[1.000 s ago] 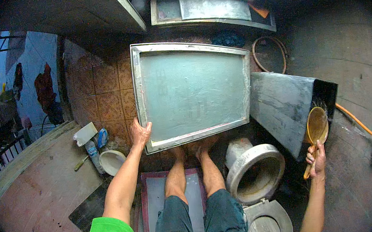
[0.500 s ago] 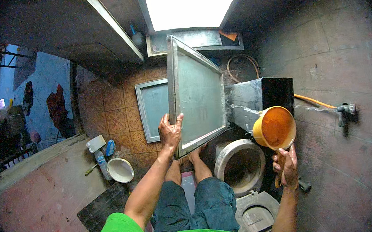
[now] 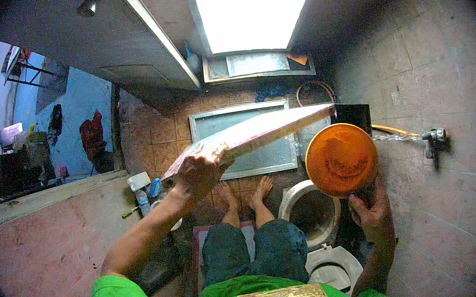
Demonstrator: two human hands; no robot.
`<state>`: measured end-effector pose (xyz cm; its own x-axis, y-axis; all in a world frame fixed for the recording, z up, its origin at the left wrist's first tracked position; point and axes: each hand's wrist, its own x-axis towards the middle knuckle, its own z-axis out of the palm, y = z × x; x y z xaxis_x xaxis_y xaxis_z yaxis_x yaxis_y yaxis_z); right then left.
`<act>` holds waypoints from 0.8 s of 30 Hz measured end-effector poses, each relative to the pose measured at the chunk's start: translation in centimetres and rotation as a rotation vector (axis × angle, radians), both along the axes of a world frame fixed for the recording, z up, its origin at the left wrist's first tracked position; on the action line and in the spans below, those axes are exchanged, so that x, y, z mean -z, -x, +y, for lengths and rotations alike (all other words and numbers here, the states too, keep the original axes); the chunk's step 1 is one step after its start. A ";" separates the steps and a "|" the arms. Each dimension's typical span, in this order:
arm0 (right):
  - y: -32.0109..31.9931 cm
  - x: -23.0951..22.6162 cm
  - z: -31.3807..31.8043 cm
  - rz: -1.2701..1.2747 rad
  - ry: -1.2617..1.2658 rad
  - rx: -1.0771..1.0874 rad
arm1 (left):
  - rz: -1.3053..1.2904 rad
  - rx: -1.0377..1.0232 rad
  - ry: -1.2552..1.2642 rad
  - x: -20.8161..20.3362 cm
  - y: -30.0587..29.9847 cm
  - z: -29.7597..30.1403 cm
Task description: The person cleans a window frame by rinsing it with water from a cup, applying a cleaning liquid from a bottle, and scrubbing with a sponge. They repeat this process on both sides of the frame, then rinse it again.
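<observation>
My left hand [image 3: 197,173] is closed on the lower left end of a framed mesh screen [image 3: 257,132], which is tilted and seen nearly edge-on. The screen slants up to the right, its far end over a black water container [image 3: 355,113]. A second framed screen [image 3: 239,111] lies on the tiled floor beyond my feet, partly hidden by the held one. In my right hand [image 3: 373,212] is an orange dipper [image 3: 342,160], its round face toward me, in front of the container. My fingers wrap its handle, which they mostly hide.
Water runs from a wall tap [image 3: 435,139] on the right, near an orange hose [image 3: 388,129]. A toilet bowl [image 3: 284,216] stands right of my legs, with a pale seat lid [image 3: 351,262] nearer me. A bottle [image 3: 142,201] stands by the low left wall [image 3: 54,240].
The held screen has swung from upright to a flatter slant, its far end moving right. The dipper has tipped so its round face shows more fully, and the floor screen is more exposed.
</observation>
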<state>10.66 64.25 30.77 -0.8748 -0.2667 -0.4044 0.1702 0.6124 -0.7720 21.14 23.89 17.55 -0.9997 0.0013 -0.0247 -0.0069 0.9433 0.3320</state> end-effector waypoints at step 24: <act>-0.1 7.8 -22.4 0.462 -0.287 -0.942 | 0.085 0.384 0.075 5.7 -8.0 -5.2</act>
